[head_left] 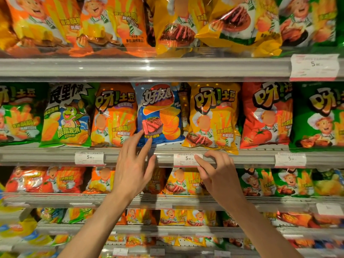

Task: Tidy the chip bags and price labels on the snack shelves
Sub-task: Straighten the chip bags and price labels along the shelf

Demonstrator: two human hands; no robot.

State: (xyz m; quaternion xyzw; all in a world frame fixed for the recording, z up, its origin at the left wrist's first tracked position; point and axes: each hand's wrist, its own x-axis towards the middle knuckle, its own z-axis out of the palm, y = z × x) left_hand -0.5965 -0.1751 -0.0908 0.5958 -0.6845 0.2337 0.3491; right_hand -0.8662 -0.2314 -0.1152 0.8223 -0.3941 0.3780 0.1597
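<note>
A blue chip bag [159, 112] stands on the middle shelf between an orange bag [114, 116] and a yellow bag [212, 116]. My left hand [134, 164] reaches up with straight fingers, and its fingertips touch the blue bag's lower left corner. A white price label [184, 160] marked 5.90 sits in the shelf rail [55, 157] below the blue bag. My right hand [217, 170] pinches the label's right end, thumb on its face and index finger on the rail's top edge.
More price labels sit in the same rail at the left [89, 158] and right [290, 160], and one on the upper rail [314, 67]. Green [318, 116], red [266, 116] and other bags fill the shelves above, beside and below.
</note>
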